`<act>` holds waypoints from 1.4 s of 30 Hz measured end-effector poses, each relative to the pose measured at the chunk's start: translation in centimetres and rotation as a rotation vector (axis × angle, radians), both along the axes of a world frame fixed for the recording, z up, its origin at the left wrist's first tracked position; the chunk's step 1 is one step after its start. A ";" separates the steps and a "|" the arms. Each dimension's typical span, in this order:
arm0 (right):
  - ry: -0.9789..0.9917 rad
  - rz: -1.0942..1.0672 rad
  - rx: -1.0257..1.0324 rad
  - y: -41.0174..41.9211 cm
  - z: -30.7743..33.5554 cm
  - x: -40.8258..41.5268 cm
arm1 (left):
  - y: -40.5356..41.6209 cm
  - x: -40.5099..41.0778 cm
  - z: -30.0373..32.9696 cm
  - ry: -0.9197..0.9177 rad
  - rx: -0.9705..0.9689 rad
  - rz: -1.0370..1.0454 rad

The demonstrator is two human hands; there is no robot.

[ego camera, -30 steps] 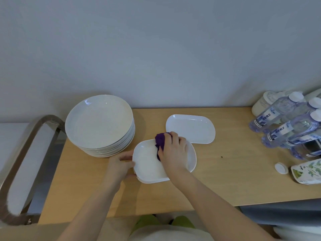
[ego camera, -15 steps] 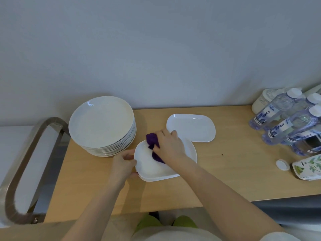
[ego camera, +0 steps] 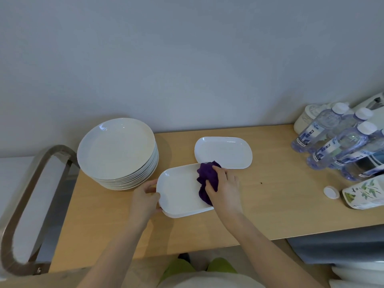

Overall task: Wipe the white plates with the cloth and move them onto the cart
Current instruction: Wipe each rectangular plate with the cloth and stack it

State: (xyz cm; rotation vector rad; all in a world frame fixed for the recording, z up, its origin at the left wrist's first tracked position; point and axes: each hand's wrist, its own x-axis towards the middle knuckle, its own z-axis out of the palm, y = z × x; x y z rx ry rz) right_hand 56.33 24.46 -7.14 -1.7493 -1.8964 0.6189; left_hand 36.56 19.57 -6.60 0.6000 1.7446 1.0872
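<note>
White plate [ego camera: 179,189], right end hidden under cloth [ego camera: 206,179] clutched by right hand [ego camera: 225,189]; left hand [ego camera: 145,199] grips its rim.

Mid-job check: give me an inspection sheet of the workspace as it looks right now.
Surface: wooden table, against the wall.
Job's things: oblong plate under purple cloth; second oblong plate behind it; round plate stack at left.
Clutter: water bottles, loose cap, leaf-print pouch at right.
Grippers: left hand grips the plate's left edge; right hand presses the cloth.
Cables: nothing seen.
Surroundings: cart handle at left.
</note>
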 end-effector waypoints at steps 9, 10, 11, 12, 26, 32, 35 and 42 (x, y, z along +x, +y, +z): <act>0.427 -0.178 0.078 -0.4 1.0 3.6 | 0.0 2.5 -0.2 0.838 0.078 -0.132; 0.420 -0.205 0.093 -0.1 0.9 4.2 | 0.3 2.7 0.1 0.842 0.116 -0.148; 0.406 -0.231 0.106 0.2 0.8 5.0 | 0.7 3.0 0.2 0.834 0.143 -0.170; 0.388 -0.249 0.111 0.4 0.7 5.7 | 1.1 3.3 0.3 0.826 0.156 -0.195; -0.137 -0.186 -0.196 1.0 -2.6 10.0 | 11.4 7.5 1.1 1.034 0.122 -0.583; -0.179 -0.196 -0.119 5.1 -0.5 10.5 | 14.7 7.2 -1.4 1.046 0.066 -0.625; -0.165 -0.196 -0.203 8.7 0.3 10.8 | 15.8 7.2 -2.6 1.013 0.028 -0.621; -0.260 -0.194 -0.382 13.5 -1.3 10.8 | 17.9 7.7 -3.5 0.883 -0.189 -0.563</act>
